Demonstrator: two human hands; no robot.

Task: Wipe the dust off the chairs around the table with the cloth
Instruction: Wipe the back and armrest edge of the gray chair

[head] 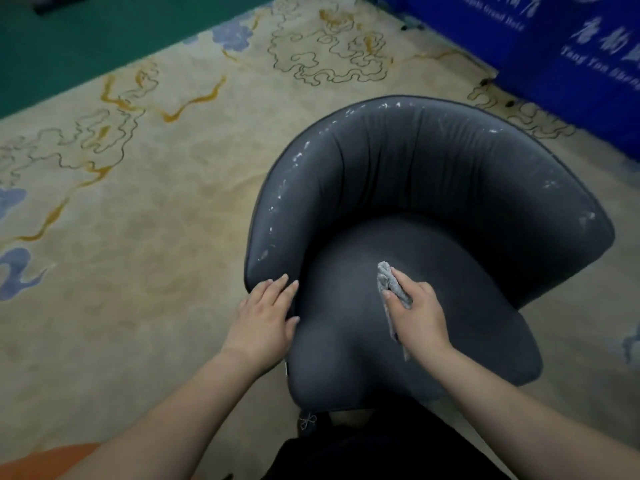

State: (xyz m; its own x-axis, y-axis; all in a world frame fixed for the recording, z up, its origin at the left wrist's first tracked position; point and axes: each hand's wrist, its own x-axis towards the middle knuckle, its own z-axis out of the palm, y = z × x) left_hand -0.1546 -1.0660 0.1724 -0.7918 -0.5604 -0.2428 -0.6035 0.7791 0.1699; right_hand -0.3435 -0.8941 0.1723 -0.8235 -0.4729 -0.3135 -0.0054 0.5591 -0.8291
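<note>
Beige carpet (145, 209) with looping gold and blue patterns filled most of our view, a blue banner (571, 57) crossing the corner at 1 o'clock. No table showed. On the carpet, right of centre, stood the grey chair (450, 188), its curved back toward 12 o'clock and its seat toward us at 6. Pale flecks, dust as we judged, lined the back's rim from 9 round to 3 o'clock.

Our left hand (266, 318) lay flat and open on the arm end at the seat's 9 o'clock edge, gripping nothing, only steadying. Our right hand (417, 313) was closed around the grey cloth (389, 282), bunched, one end poking past the fingers toward 12, pressed onto the seat's middle.

We judged the seat wipe under way. Next called for lifting the cloth to the flecked rim and sweeping along its curve.
</note>
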